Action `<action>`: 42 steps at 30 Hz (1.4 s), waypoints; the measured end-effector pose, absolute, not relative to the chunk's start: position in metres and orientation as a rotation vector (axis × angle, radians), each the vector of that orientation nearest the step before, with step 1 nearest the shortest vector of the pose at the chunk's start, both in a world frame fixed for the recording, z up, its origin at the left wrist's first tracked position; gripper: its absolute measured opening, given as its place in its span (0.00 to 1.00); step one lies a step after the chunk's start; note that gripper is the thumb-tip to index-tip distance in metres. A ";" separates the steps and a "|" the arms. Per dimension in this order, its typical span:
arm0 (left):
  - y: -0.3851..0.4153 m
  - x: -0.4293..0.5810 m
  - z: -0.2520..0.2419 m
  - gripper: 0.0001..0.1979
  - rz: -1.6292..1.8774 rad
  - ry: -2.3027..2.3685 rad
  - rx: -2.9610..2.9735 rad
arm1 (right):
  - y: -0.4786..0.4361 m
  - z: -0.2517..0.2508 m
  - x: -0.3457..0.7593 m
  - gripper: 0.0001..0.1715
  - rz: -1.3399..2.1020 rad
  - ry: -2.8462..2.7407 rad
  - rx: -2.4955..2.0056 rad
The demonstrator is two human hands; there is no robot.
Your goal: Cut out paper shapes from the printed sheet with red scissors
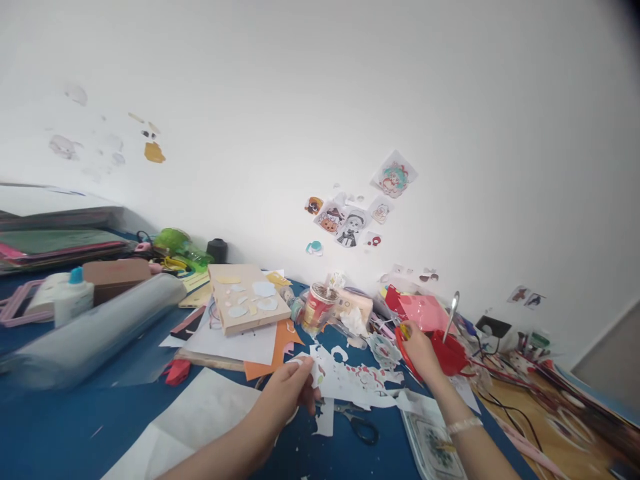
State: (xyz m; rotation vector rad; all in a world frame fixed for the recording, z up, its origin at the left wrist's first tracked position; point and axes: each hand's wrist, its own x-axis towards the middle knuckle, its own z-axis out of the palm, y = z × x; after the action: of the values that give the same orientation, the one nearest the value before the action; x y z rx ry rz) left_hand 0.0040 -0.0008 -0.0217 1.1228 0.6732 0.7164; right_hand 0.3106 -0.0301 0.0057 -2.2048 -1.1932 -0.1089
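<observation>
My left hand (295,390) is closed in a pinch at the left end of a white paper sheet with cut-outs and small red prints (357,380). Whether it grips this sheet or a smaller piece over it is hard to tell. To the right, my right hand (419,348) is closed round red-handled scissors (401,343); their blades are mostly hidden. Dark-handled scissors (364,430) lie on the blue table (330,460) below the sheet, beside a narrow paper scrap (325,419). A folded white sheet (200,407) lies left of my left forearm.
A cardboard box with paper cut-outs (247,320) and a red cup (320,303) stand behind my hands. At left are a clear plastic roll (110,333) and a glue bottle (73,300). A flat lidded case (433,433) lies under my right forearm. Red containers (447,353) stand at right.
</observation>
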 end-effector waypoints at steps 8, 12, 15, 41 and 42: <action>-0.007 -0.002 -0.016 0.27 0.942 0.887 1.479 | -0.044 -0.042 0.182 0.28 0.411 -1.216 -1.483; -0.004 -0.002 -0.018 0.24 0.958 0.904 1.457 | -0.045 -0.070 0.139 0.26 0.635 -1.165 -1.170; 0.000 -0.003 -0.019 0.20 0.995 0.835 1.412 | -0.048 -0.078 0.132 0.26 0.687 -1.138 -1.133; 0.011 0.019 -0.081 0.25 0.814 0.697 1.254 | -0.033 -0.086 0.135 0.23 0.693 -1.094 -1.117; 0.010 0.019 -0.081 0.26 0.807 0.689 1.264 | -0.032 -0.085 0.134 0.23 0.676 -1.065 -1.108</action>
State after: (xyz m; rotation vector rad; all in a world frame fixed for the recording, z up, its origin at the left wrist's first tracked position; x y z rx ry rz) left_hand 0.0194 0.0105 -0.0807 1.2642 0.6895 0.8071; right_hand 0.1343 -0.0321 -0.0854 -1.1082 -1.0647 0.6759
